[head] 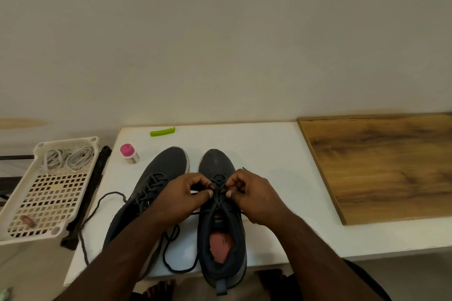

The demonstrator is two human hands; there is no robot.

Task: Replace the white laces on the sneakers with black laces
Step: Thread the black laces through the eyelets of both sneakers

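White table point(269, 144) underneath both hands, carrying all work items. Wooden board point(381, 166) well to the right of the grip, lying flat on the table's right end. Perforated cream basket point(49, 193) well to the left of the grip, off the table edge, holding the coiled white laces point(71, 157) at its far end. Right sneaker point(220, 222) directly under the grip, toe pointing away, heel overhanging the near table edge, pink insole visible. Left sneaker point(156, 178) just left of the grip, partly covered by the left forearm, already threaded with a black lace point(97, 215) trailing loose to the left and toward the near edge. Left hand point(181, 198) curled, thumb and fingers pinching the black lace of the right sneaker point(219, 193) at mid-eyelet height. Right hand point(252, 193) curled likewise, pinching the same lace from the opposite side; thumbs nearly meeting over the tongue. Pink-capped bottle point(129, 154) beyond and left of the grip, lying tilted near the left sneaker's toe. Green clip point(162, 131) farther beyond, near the table's far edge.
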